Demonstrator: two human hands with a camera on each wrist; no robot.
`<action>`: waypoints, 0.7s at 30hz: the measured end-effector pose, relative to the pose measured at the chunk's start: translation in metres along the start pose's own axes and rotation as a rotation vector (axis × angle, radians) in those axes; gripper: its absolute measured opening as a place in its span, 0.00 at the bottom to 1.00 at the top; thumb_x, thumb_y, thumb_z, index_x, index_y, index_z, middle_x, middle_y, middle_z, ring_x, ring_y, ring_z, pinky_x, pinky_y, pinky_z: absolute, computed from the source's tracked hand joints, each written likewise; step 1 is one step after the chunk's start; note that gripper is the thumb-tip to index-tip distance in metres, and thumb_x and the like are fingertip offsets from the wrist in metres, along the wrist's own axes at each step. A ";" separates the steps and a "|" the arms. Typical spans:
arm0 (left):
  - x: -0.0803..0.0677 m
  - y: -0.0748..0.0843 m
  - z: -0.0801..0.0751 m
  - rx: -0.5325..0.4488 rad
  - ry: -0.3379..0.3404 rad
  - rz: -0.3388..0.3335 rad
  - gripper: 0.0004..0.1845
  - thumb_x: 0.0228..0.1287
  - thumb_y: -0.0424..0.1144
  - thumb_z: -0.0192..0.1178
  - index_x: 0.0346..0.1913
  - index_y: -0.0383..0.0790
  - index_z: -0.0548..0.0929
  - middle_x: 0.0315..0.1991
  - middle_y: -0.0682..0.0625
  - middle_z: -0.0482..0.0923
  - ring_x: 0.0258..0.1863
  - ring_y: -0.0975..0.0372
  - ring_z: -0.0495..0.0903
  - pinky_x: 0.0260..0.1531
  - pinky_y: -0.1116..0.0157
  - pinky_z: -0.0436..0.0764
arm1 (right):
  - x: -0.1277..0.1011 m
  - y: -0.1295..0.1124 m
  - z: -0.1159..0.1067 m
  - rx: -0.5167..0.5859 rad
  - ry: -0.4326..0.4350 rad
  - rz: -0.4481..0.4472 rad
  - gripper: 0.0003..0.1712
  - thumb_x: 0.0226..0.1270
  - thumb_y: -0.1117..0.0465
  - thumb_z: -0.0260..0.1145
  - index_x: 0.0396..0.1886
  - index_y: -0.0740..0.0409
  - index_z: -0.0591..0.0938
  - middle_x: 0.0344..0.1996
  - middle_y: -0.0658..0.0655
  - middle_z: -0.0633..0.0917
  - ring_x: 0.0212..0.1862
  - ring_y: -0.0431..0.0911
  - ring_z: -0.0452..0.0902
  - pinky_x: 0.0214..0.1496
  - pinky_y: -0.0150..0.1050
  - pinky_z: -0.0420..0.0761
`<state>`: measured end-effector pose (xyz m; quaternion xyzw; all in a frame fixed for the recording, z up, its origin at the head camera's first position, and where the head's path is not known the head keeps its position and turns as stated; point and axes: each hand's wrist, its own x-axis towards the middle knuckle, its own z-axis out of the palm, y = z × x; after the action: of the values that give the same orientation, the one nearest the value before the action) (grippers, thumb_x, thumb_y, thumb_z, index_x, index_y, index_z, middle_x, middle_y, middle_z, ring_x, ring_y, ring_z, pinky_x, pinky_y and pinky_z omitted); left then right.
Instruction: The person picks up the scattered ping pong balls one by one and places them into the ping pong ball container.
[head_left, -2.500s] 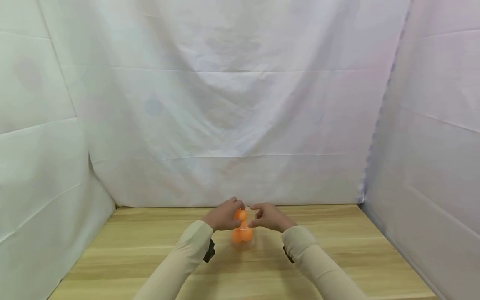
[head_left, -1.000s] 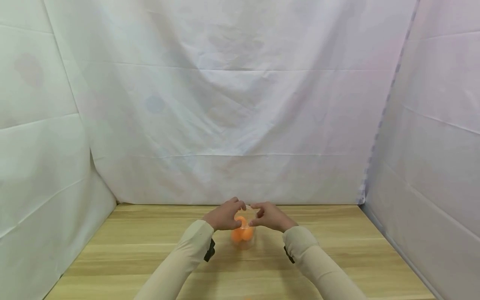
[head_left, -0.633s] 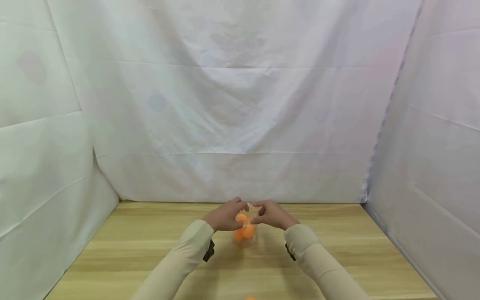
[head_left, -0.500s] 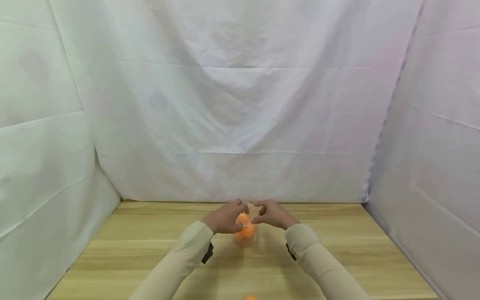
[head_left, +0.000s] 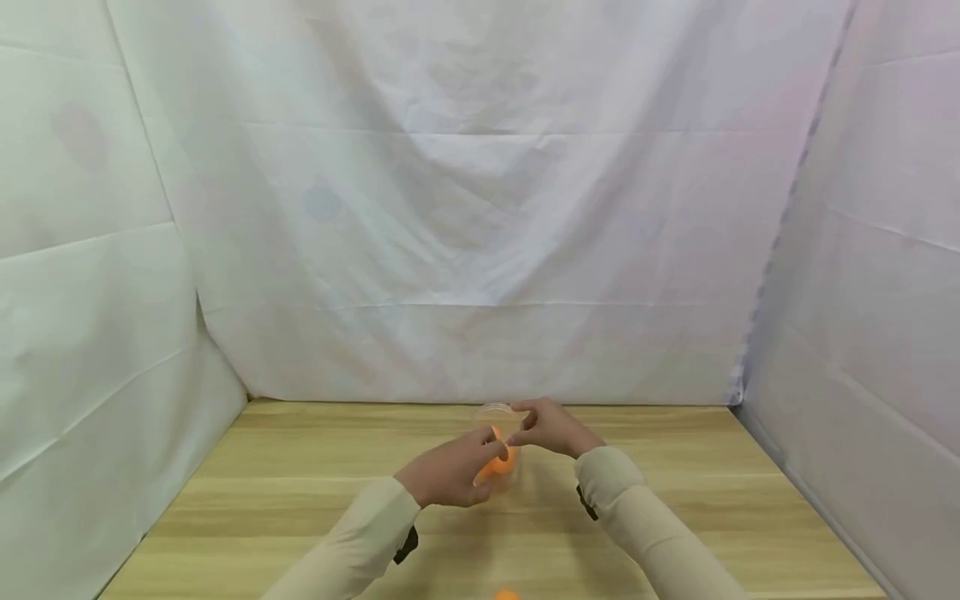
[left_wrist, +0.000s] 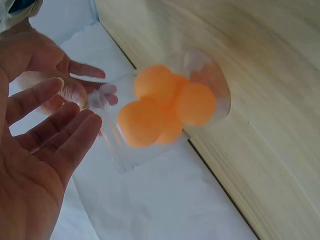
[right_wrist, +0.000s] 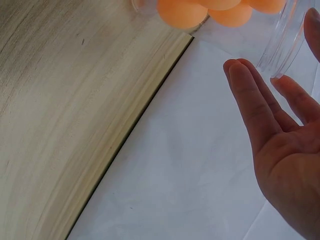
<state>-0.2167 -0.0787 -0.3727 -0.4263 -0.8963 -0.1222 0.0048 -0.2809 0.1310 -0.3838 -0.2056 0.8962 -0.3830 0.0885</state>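
Note:
A clear plastic jar (head_left: 495,408) stands on the table with several plain orange balls (left_wrist: 195,104) piled inside. My right hand (head_left: 551,427) holds the jar by its ringed rim, with thumb and index finger on it in the right wrist view. On the near left side, my left hand (head_left: 446,473) is off the rim. The left wrist view shows its fingers (left_wrist: 75,145) loosely extended with nothing between them. In the head view, this hand hides part of the jar and balls.
Another orange ball (head_left: 506,595) lies near the person, cut off by the bottom of the head view. The wood-grain table (head_left: 300,500) ends at a white cloth backdrop (head_left: 450,350). Cloth also hangs on both sides.
My left hand has left the jar's rim and moved toward the person. The balls in the jar sit lower than at first. A loose ball has entered the head view's bottom edge.

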 end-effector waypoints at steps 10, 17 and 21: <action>-0.011 0.013 0.022 0.077 0.008 0.079 0.17 0.57 0.37 0.63 0.51 0.45 0.76 0.42 0.54 0.69 0.26 0.73 0.64 0.26 0.80 0.68 | -0.002 0.000 -0.004 -0.008 0.019 0.022 0.35 0.56 0.57 0.73 0.64 0.61 0.73 0.39 0.59 0.84 0.42 0.48 0.81 0.42 0.46 0.82; -0.019 0.021 0.032 0.126 0.017 0.097 0.19 0.54 0.38 0.65 0.50 0.45 0.77 0.45 0.55 0.69 0.27 0.74 0.66 0.28 0.82 0.68 | 0.000 0.000 -0.003 -0.009 0.034 0.031 0.34 0.56 0.59 0.73 0.63 0.60 0.74 0.40 0.60 0.84 0.42 0.48 0.81 0.43 0.47 0.82; -0.025 0.021 0.038 0.110 0.030 0.120 0.19 0.53 0.38 0.66 0.49 0.45 0.77 0.49 0.53 0.70 0.28 0.75 0.67 0.30 0.83 0.69 | 0.000 -0.001 -0.003 -0.010 0.032 0.041 0.34 0.57 0.59 0.72 0.64 0.60 0.74 0.41 0.60 0.84 0.43 0.49 0.81 0.44 0.48 0.82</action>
<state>-0.1816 -0.0766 -0.4083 -0.4763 -0.8744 -0.0786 0.0487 -0.2811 0.1325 -0.3815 -0.1817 0.9034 -0.3799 0.0810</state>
